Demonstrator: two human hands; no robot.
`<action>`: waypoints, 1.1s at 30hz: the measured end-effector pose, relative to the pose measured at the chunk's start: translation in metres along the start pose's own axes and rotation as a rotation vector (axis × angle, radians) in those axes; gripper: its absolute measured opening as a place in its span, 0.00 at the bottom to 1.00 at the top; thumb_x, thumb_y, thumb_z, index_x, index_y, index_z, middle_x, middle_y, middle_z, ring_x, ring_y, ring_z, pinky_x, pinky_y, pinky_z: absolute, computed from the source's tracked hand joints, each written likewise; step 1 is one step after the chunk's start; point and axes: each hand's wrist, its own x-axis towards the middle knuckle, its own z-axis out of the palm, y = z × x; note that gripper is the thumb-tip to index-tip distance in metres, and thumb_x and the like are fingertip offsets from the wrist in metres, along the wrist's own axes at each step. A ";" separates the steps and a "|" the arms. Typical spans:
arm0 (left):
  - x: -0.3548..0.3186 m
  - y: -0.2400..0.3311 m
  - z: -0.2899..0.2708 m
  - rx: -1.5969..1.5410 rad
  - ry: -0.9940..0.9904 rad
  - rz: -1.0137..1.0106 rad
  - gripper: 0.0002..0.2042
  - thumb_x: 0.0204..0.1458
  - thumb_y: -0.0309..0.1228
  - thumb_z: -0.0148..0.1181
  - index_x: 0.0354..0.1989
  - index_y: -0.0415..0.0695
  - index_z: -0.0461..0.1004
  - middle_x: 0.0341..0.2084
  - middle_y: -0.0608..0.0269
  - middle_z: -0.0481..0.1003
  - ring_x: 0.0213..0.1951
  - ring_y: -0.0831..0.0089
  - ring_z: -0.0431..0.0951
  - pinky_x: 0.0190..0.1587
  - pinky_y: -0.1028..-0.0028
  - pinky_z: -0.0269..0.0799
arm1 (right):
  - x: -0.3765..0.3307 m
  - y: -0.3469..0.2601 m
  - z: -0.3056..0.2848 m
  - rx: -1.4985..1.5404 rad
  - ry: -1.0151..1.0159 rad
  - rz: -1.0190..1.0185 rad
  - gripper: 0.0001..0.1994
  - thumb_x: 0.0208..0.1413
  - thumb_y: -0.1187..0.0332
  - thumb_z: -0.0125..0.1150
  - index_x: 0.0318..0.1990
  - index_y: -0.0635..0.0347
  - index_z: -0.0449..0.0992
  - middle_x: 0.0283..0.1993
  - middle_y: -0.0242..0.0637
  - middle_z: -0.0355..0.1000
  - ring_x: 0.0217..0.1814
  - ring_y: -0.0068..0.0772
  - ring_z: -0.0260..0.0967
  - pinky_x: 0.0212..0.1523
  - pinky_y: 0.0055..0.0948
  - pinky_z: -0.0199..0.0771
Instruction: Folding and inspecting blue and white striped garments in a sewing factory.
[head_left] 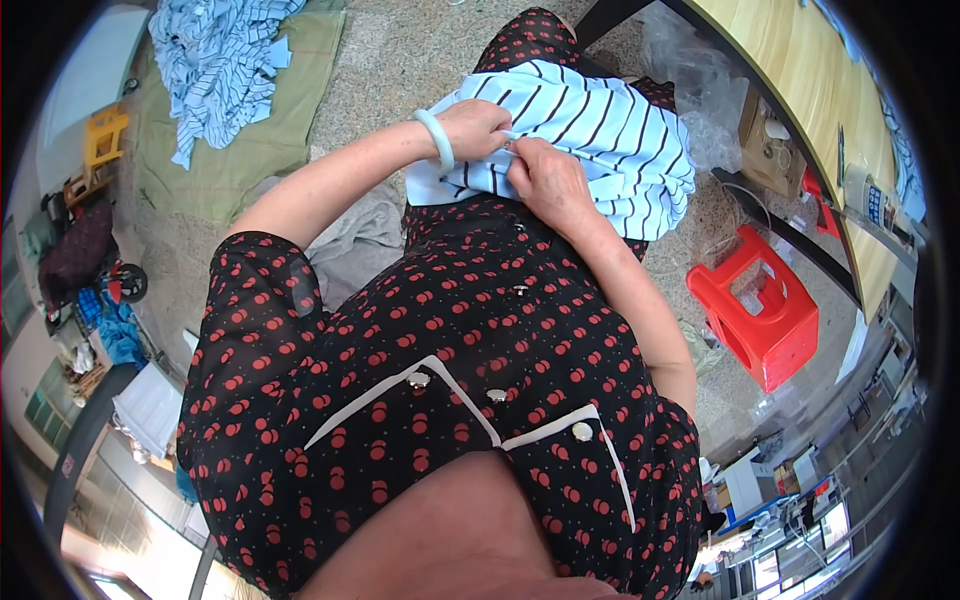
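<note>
A light blue cloth with dark stripes (590, 120) lies across my lap, bunched toward its right side. My left hand (474, 128), a pale bangle on its wrist, is closed on the cloth. Close beside it, my right hand (552, 182) pinches the same fabric, and a small fold shows between the two sets of fingers. The fingertips are partly hidden, so I cannot make out whether anything small is held with the cloth.
To the right stand a red plastic stool (760, 310) and a wooden-topped table (800, 70). Clear plastic bags (690, 60) and a cardboard box (770, 145) sit beneath it. More striped cloth (215, 70) is heaped on a green sheet (300, 110) at far left.
</note>
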 end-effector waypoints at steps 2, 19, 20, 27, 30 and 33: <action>0.001 -0.002 0.003 -0.046 0.010 -0.010 0.09 0.43 0.32 0.50 0.28 0.39 0.71 0.24 0.49 0.72 0.32 0.55 0.72 0.35 0.65 0.65 | 0.000 0.001 -0.001 -0.016 -0.023 0.018 0.06 0.46 0.71 0.48 0.31 0.62 0.70 0.30 0.43 0.68 0.30 0.45 0.67 0.31 0.38 0.67; -0.008 0.005 -0.009 -0.552 -0.128 -0.218 0.09 0.46 0.34 0.56 0.28 0.40 0.70 0.18 0.73 0.67 0.20 0.86 0.62 0.20 0.83 0.59 | -0.005 -0.007 0.001 0.078 0.180 0.021 0.05 0.42 0.73 0.50 0.27 0.61 0.70 0.27 0.41 0.69 0.28 0.41 0.68 0.28 0.35 0.68; -0.009 0.005 -0.010 -0.551 -0.130 -0.215 0.09 0.46 0.34 0.56 0.28 0.40 0.70 0.18 0.73 0.67 0.20 0.86 0.62 0.20 0.83 0.59 | -0.005 -0.007 0.002 0.083 0.168 0.039 0.05 0.41 0.73 0.50 0.27 0.61 0.70 0.27 0.41 0.69 0.28 0.41 0.68 0.28 0.35 0.68; -0.010 0.007 -0.004 -0.415 -0.075 -0.251 0.11 0.42 0.36 0.57 0.24 0.39 0.72 0.15 0.68 0.67 0.20 0.81 0.65 0.22 0.78 0.61 | -0.005 -0.007 0.004 0.095 0.144 0.097 0.06 0.42 0.71 0.52 0.29 0.59 0.71 0.26 0.40 0.70 0.27 0.41 0.68 0.27 0.33 0.68; -0.010 0.013 -0.007 -0.504 -0.096 -0.349 0.11 0.42 0.36 0.56 0.23 0.40 0.72 0.14 0.69 0.66 0.19 0.82 0.64 0.21 0.79 0.59 | -0.003 -0.005 0.004 0.111 0.158 0.108 0.06 0.41 0.71 0.52 0.30 0.58 0.71 0.25 0.41 0.70 0.26 0.42 0.68 0.27 0.34 0.68; -0.011 0.016 -0.007 -0.591 -0.108 -0.407 0.10 0.43 0.36 0.55 0.22 0.41 0.72 0.14 0.71 0.66 0.18 0.83 0.63 0.20 0.79 0.58 | -0.002 -0.003 0.004 0.100 0.169 0.148 0.06 0.42 0.70 0.53 0.30 0.58 0.71 0.25 0.42 0.70 0.26 0.42 0.69 0.27 0.34 0.68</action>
